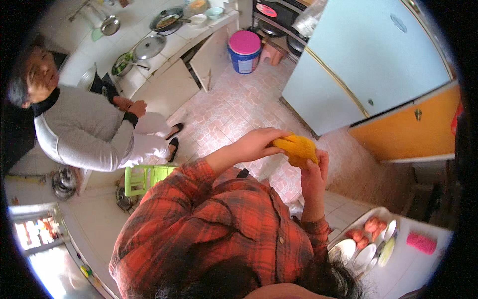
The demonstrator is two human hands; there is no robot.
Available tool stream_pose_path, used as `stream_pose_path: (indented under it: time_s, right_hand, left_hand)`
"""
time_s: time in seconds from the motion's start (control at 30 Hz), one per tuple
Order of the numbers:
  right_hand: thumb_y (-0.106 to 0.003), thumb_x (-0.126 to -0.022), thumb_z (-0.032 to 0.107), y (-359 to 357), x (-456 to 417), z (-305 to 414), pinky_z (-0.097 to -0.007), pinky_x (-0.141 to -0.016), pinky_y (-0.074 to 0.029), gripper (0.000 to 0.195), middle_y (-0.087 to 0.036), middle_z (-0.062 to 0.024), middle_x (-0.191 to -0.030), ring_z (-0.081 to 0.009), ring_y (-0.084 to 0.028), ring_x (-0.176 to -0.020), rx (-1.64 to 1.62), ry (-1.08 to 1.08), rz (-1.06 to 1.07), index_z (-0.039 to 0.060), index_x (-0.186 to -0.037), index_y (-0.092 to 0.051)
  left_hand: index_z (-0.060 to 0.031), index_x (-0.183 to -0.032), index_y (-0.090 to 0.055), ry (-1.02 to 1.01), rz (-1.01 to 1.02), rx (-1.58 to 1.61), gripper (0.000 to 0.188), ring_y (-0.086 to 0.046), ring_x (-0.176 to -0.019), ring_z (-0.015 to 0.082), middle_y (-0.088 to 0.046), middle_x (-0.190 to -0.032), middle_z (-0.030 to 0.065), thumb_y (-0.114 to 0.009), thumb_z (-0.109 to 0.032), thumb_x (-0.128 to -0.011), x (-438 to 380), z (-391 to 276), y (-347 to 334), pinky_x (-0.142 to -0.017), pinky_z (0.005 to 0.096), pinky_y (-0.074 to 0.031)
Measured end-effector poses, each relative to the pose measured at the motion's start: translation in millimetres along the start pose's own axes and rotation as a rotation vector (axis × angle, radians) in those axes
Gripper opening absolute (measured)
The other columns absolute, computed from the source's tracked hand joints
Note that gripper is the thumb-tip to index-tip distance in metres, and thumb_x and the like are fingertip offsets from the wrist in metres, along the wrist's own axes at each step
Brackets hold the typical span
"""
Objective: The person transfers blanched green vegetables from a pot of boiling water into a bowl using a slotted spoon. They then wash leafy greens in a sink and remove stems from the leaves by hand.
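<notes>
In front of my red plaid shirt, both hands hold a folded yellow cloth (297, 150). My left hand (261, 144) grips its left end, with the thumb below and the fingers over the top. The fingertips and thumb of my right hand (315, 173) pinch the lower right edge. Part of the cloth is hidden under the fingers, and its weave looks thick and fuzzy.
At left a person in grey (86, 123) stands by a tiled counter with a wok (167, 21) and pans. A blue bucket with a pink lid (244, 52), a pale-blue cabinet (358, 56) and a green plastic stool (149, 179) stand around. At lower right, a tray (388, 213) holds bowls.
</notes>
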State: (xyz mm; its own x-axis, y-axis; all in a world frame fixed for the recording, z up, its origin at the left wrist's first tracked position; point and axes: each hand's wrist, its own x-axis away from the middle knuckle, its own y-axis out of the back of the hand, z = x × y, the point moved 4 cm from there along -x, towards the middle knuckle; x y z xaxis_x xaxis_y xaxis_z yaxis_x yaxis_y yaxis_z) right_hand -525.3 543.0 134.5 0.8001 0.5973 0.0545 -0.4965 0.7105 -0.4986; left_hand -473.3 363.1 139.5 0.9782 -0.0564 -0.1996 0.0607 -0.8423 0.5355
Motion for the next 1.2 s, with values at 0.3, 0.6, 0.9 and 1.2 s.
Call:
stream_pose_path:
  time_s: [0.3,0.6,0.9,1.2]
  right_hand:
    - [-0.044,-0.075,0.017,-46,-72,-20,-0.0341,-0.084,-0.043,0.026,-0.051,-0.0099,-0.099,-0.0227,-0.052,-0.096,-0.276,-0.496,0.318,0.0060,-0.098,-0.042]
    - [-0.048,-0.073,0.007,-121,-59,-75,-0.0248,-0.077,-0.039,0.026,-0.046,-0.0030,-0.095,-0.0117,-0.046,-0.086,0.124,-0.538,0.964,0.0078,-0.098,-0.040]
    - [-0.050,-0.081,0.018,-175,-10,-116,-0.0298,-0.087,-0.039,0.021,-0.049,-0.0035,-0.103,-0.0155,-0.047,-0.101,-0.163,-1.075,0.964,0.0068,-0.098,-0.044]
    - [-0.049,-0.086,0.009,-217,50,-211,-0.0257,-0.069,-0.045,0.017,-0.053,-0.0026,-0.093,-0.0112,-0.051,-0.079,0.595,-0.513,1.264,0.0050,-0.102,-0.050]
  left_hand:
    - [-0.0083,-0.138,-0.022,0.390,-0.385,0.682,0.063,-0.045,-0.112,0.0254,-0.042,-0.125,0.0138,-0.042,-0.045,-0.091,53,15,-7,-0.093,0.0397,-0.039]
    - [-0.0058,-0.132,-0.031,0.316,-0.828,1.298,0.055,-0.042,-0.116,0.0212,-0.040,-0.129,0.0099,-0.029,-0.046,-0.094,110,33,4,-0.100,0.0353,-0.032]
    - [-0.0025,-0.114,-0.051,0.448,-1.662,0.556,0.028,-0.054,-0.092,0.0099,-0.058,-0.101,0.0019,-0.047,-0.020,-0.093,219,-38,14,-0.083,0.0252,-0.043]
    - [0.0003,-0.094,-0.058,0.811,-1.749,-0.199,0.017,-0.054,-0.072,0.0141,-0.057,-0.078,0.0087,-0.058,-0.013,-0.084,315,-76,19,-0.065,0.0289,-0.045]
